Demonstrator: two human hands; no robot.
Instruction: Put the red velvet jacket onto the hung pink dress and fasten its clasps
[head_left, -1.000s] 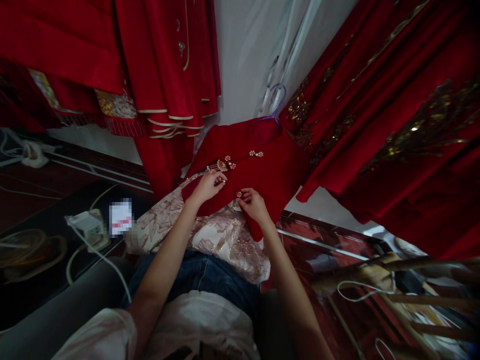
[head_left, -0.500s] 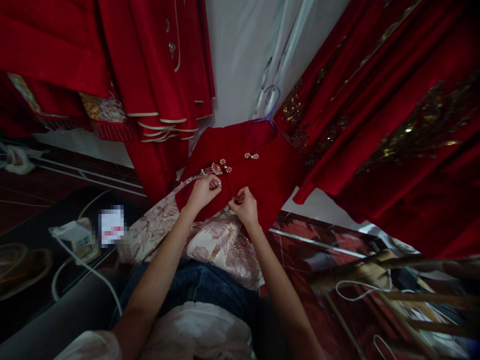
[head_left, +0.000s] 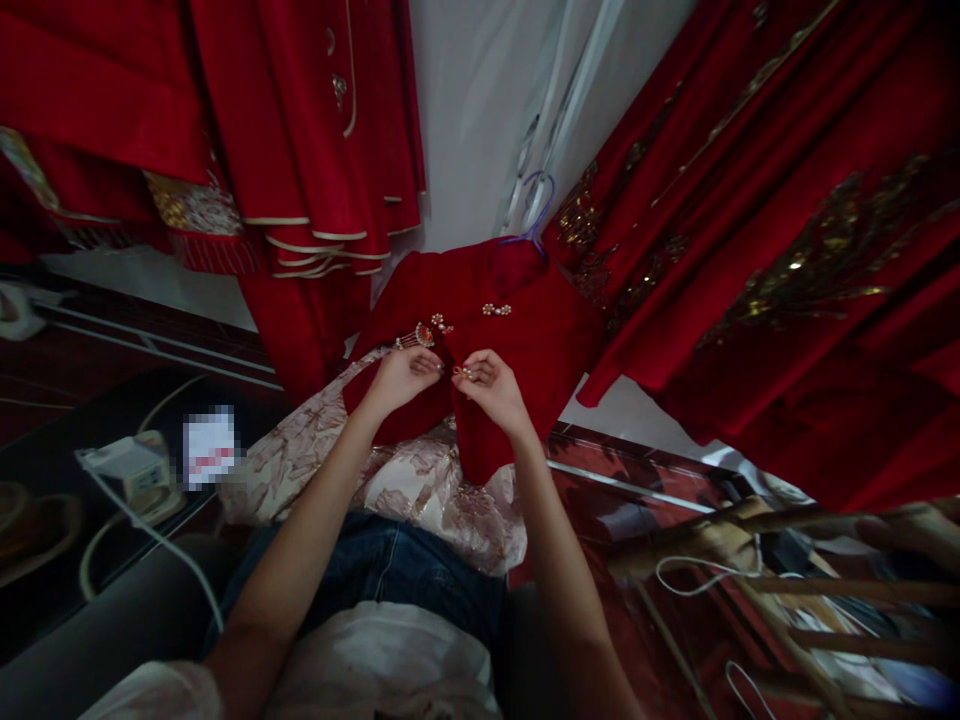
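A red jacket [head_left: 540, 350] on a purple hanger [head_left: 538, 213] is spread out in front of me, with patterned pale fabric [head_left: 420, 490] beneath it over my lap. Beaded flower clasps [head_left: 496, 310] and a fan-shaped, tasselled ornament [head_left: 424, 335] decorate its upper front. My right hand [head_left: 491, 390] pinches a small beaded clasp on one front edge, and that panel hangs below. Close by on the left, my left hand [head_left: 405, 380] is closed at the opposite front edge, fingertips on a small pale bead or clasp part. A narrow gap separates the two hands.
Red garments [head_left: 322, 120] hang at the left, and gold-embroidered red ones [head_left: 750, 250] at the right. A dark bench [head_left: 67, 430] on the left holds a white box-like device [head_left: 139, 465] with a cable. Wooden slatted furniture [head_left: 847, 590] with clutter stands at the lower right.
My right hand has moved up towards my left hand, raising the jacket's right front edge with its clasp. That panel now drapes lower over the pale fabric. The view has shifted slightly.
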